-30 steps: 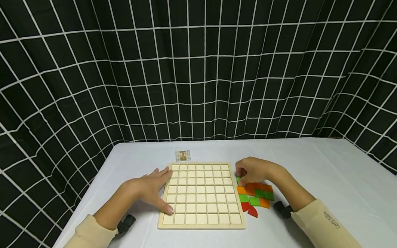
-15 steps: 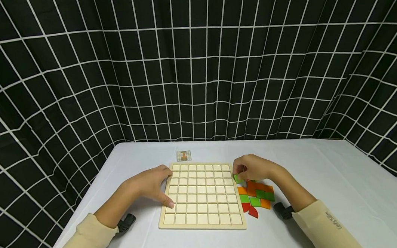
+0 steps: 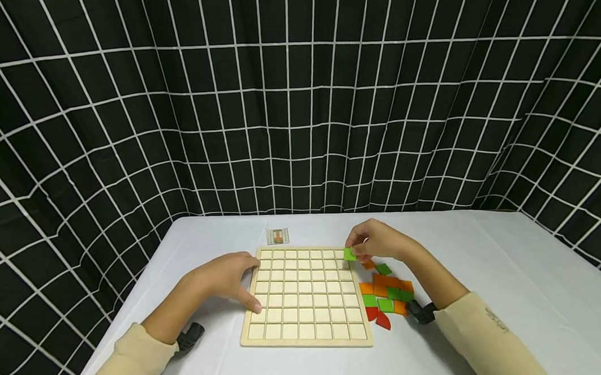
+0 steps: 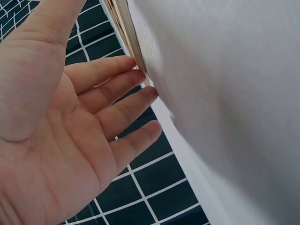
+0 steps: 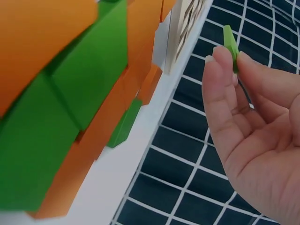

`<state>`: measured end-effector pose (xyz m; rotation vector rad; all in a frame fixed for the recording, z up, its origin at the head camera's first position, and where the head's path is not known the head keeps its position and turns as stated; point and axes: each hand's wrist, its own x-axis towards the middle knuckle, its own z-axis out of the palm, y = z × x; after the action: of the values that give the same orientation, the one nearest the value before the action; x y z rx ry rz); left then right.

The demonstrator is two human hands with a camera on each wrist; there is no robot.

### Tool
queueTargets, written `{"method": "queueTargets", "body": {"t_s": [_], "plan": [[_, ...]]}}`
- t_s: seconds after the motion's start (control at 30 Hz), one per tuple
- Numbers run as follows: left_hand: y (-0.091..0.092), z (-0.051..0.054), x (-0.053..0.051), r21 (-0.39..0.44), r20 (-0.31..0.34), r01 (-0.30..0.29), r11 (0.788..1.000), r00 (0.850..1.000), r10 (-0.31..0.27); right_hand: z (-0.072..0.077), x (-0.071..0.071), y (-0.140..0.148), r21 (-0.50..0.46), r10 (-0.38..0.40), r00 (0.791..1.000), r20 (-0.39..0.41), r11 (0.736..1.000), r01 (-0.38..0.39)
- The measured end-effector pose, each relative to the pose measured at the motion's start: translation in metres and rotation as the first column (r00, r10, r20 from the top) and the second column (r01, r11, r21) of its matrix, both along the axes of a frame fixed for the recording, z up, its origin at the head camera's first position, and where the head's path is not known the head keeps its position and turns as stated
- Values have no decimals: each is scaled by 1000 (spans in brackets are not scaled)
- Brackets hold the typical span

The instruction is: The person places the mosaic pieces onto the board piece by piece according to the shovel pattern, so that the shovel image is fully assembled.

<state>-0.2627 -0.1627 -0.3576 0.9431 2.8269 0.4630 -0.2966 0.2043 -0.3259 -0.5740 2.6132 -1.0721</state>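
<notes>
Head view, with a clock face laid over the gridded wooden board point(image 3: 304, 299): the left hand point(image 3: 227, 276) lies between nine and ten, thumb and fingers spread at the board's edge, gripping nothing; the right hand point(image 3: 381, 241) at two pinches a light-green square tile point(image 3: 350, 254) over the board's corner, contact uncertain; orange and green tiles point(image 3: 381, 286) cluster at three, a red quarter-round piece point(image 3: 383, 321) just below; a small patterned card point(image 3: 277, 236) sits at eleven, too small to read; the right sleeve point(image 3: 483, 331) carries dark script, too blurred to spell out; no brand is readable.

Left wrist view: the fingers extend towards two o'clock, tips at the board's edge.

Right wrist view: thumb and fingertips hold the tile edge-on, tilted; the step in hand seems to be bringing one tile to the board; the next move probably calls for levelling it and squaring it to a cell.
</notes>
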Motion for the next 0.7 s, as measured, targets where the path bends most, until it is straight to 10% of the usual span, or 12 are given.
{"method": "queueTargets", "body": {"t_s": [0.7], "plan": [[1, 0, 0, -7, -50, 23, 1000, 998, -23, -4, -27, -27, -134, -110, 979, 170, 982, 134]]}}
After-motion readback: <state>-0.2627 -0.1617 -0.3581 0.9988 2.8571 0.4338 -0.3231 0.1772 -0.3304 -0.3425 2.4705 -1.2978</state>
